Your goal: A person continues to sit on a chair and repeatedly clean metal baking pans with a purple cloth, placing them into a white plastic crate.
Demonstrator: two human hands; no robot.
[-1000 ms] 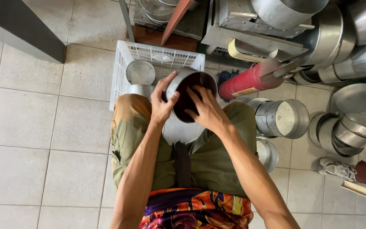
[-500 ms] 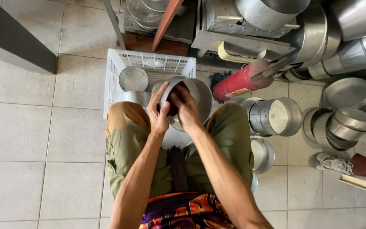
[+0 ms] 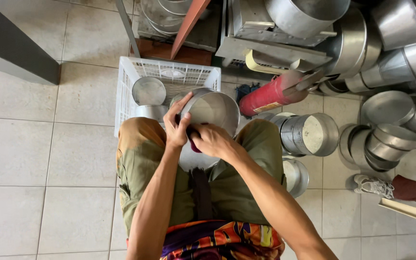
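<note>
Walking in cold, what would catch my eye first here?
Centre frame, a seated person's left hand and right hand grip a shiny metal pot over the knees, a dark cloth between them. Just beyond sits a white crate holding more pots. To the right, a red cylinder lies beside heaps of stacked metal pots.

Bright, even daylight; sharp, soft shadows.

The dark cloth point(image 3: 194, 144), earlier spread inside the metal pot point(image 3: 211, 111), is now bunched below the rim between both hands. The right hand point(image 3: 213, 141) is now out of the pot, against the left hand point(image 3: 178, 126).
</note>
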